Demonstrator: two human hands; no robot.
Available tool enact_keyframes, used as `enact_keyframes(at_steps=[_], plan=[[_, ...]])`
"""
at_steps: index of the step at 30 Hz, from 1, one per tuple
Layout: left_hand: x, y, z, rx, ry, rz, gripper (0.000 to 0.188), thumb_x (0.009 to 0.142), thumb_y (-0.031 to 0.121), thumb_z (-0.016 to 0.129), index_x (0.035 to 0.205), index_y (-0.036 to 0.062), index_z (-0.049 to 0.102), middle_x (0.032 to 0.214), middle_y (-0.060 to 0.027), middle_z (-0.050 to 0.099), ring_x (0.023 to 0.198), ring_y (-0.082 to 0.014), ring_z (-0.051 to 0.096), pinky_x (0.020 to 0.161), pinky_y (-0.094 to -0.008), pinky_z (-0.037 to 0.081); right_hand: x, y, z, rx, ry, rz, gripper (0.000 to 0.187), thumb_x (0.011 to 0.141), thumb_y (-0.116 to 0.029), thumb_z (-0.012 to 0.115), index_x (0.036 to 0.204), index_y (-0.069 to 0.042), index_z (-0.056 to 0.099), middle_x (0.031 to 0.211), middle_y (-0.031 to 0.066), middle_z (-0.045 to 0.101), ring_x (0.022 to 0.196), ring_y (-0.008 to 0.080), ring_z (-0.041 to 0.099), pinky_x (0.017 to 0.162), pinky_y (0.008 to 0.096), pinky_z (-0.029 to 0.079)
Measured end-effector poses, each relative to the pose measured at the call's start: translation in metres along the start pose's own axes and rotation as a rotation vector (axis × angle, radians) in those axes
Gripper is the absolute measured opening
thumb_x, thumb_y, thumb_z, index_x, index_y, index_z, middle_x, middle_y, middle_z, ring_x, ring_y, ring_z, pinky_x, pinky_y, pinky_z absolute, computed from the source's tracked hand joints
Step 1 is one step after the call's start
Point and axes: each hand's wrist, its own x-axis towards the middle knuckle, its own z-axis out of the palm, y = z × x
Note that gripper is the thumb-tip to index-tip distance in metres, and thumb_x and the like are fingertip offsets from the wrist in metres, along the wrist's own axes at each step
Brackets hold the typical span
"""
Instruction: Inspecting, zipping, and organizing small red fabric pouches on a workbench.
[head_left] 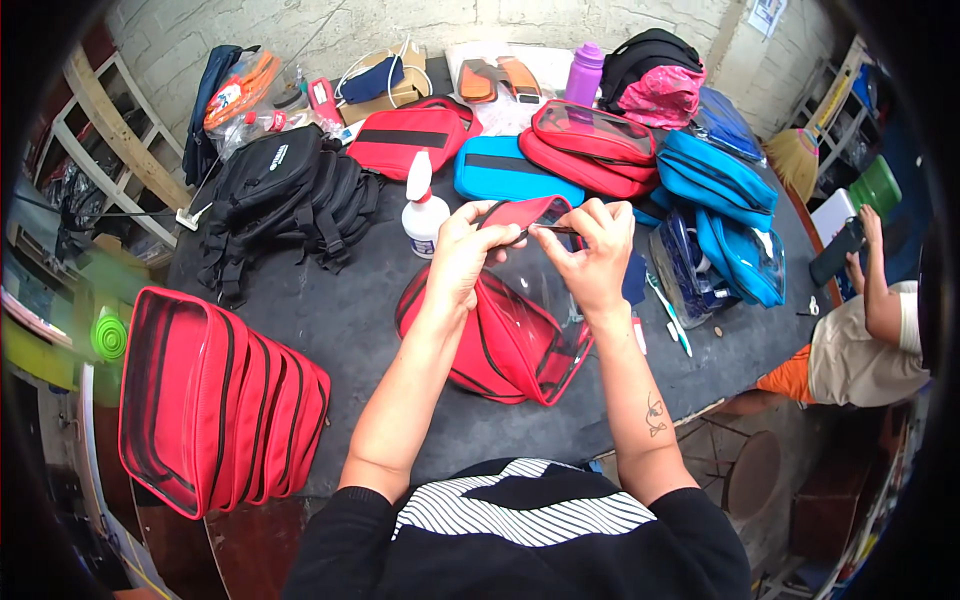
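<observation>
Beneath a pale block wall (480,24), our dark bench (357,340) carries a clear-windowed red zippered bag (508,348) between our forearms; the fingers of our left hand (462,255) and right hand (598,252) are clamped on its raised edge, near a white spray bottle (424,218).

Left hand (464,250) and right hand (597,255) pinch a red bag (500,335) on a dark table (365,300)
</observation>
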Motion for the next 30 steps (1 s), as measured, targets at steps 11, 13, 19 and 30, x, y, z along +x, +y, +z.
enact_keyframes(at_steps=[11,13,19,30], plan=[[-0.008,-0.003,0.015,-0.049,-0.079,0.054,0.039,0.081,0.011,0.069,0.116,0.0011,0.054,0.086,-0.0052,0.070,0.066,-0.0047,0.058,0.058,-0.0177,0.042,0.018,0.025,-0.008,0.236,-0.468,0.292,0.026,0.064,-0.029,0.075,0.062,-0.008,0.059,0.060,-0.0023,0.049,0.076,0.0162,0.043,0.071,0.0315,0.033],[-0.009,-0.007,0.018,-0.072,-0.072,0.050,0.041,0.081,0.012,0.070,0.117,0.0024,0.053,0.083,-0.0035,0.070,0.060,-0.0019,0.053,0.056,-0.0167,0.039,0.016,0.033,-0.007,0.657,-0.593,0.499,0.028,0.068,-0.028,0.073,0.060,-0.008,0.056,0.060,-0.0031,0.048,0.073,0.0148,0.043,0.070,0.0295,0.033],[-0.007,-0.023,0.013,-0.131,0.070,0.061,0.037,0.083,0.010,0.068,0.115,0.0020,0.052,0.084,-0.0063,0.070,0.061,-0.0041,0.055,0.055,-0.0179,0.040,0.005,0.036,-0.016,1.296,-0.253,0.641,0.022,0.090,-0.024,0.063,0.083,-0.005,0.054,0.076,0.0018,0.051,0.071,0.0098,0.041,0.066,0.0236,0.033],[-0.002,-0.032,0.009,-0.245,0.134,0.017,0.033,0.086,0.007,0.065,0.115,0.0023,0.052,0.083,-0.0074,0.069,0.057,-0.0052,0.053,0.050,-0.0189,0.040,-0.022,0.005,0.002,0.187,-0.150,0.006,0.020,0.082,-0.015,0.071,0.094,-0.002,0.063,0.085,0.0108,0.057,0.068,0.0304,0.062,0.059,0.0375,0.050]])
